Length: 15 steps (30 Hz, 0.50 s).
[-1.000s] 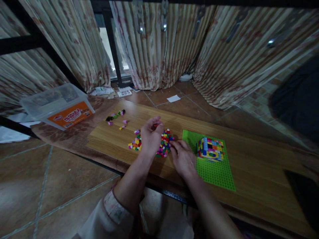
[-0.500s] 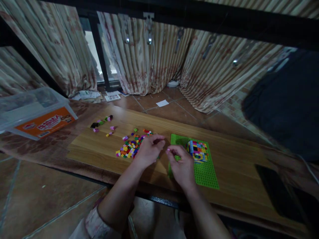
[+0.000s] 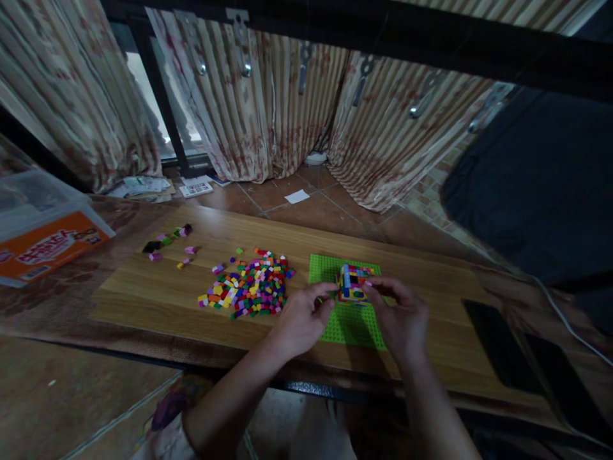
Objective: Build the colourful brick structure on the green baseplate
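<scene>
A small multicoloured brick block stands on a green studded baseplate on the wooden table. My right hand is at the block's right side, fingers curled and pinched against it. My left hand rests over the baseplate's left edge, fingers curled, its fingertips close to the block's left side; what it pinches, if anything, is too small to see. A pile of loose coloured bricks lies left of the baseplate.
A few stray bricks lie at the table's far left. A clear plastic box with an orange label stands at the left edge. Two dark flat devices lie on the right. Curtains and a tiled floor are behind.
Both hands have moved right from the loose brick pile to the brick block on the baseplate. The camera view has shifted too.
</scene>
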Tool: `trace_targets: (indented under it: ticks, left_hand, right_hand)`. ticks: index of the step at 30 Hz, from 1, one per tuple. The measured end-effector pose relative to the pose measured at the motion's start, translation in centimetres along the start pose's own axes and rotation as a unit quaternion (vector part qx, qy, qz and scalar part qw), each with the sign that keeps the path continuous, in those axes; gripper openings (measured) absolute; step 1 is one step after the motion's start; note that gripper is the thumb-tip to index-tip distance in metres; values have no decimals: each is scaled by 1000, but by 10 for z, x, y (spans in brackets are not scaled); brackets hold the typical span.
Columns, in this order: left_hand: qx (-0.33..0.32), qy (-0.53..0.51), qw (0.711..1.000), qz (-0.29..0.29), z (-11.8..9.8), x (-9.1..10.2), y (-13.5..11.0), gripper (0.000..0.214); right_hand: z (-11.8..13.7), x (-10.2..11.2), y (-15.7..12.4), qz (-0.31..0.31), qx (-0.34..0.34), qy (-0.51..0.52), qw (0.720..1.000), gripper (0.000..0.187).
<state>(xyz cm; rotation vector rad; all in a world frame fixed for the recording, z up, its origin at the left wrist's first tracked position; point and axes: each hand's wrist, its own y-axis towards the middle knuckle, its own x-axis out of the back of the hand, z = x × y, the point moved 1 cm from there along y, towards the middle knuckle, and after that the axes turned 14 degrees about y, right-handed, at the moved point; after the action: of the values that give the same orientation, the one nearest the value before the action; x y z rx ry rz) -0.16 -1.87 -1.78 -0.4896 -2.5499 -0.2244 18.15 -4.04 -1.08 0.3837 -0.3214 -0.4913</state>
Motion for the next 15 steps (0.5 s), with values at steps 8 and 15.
trace_targets:
  ticks: [8, 15]
  left_hand:
    - [-38, 69, 997, 22, -12, -4, -4, 41]
    - [-70, 86, 993, 41, -12, -10, -4, 45]
  right_hand:
    - [7, -10, -3, 83, 56, -70, 992, 6]
    - [7, -14, -6, 62, 48, -110, 991, 10]
